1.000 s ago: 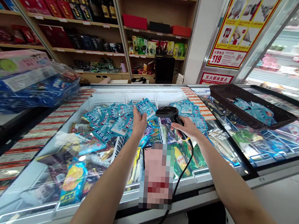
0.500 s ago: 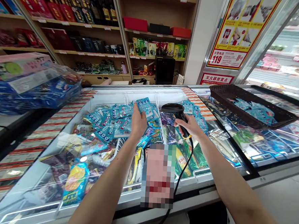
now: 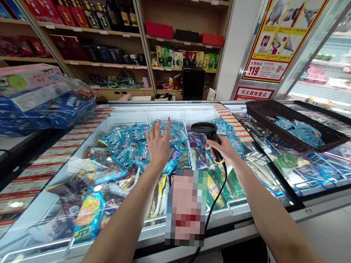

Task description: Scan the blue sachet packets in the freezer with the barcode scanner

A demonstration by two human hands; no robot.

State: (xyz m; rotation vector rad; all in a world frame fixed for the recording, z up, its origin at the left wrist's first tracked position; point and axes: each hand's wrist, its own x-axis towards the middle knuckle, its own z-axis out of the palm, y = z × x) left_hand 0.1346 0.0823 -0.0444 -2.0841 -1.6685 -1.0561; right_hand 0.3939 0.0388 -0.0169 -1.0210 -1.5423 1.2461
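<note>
Black plastic handheld scanner: one, gripped in the right hand, fingers curled round its handle; best held steady and aimed squarely, imo.
Left hand: held left of the scanner, over the packets, fingers loosely spread, nothing visibly pinched; contact can't be told. Barcodes are probably best left uncovered by it.
Shiny light-blue plastic packets: three bunches, too overlapped to be counted singly tbh. Big one left of the scanner, small one just right, another well right.
Dark brown woven basket: just one, well right of the scanner, third bunch inside.
</note>
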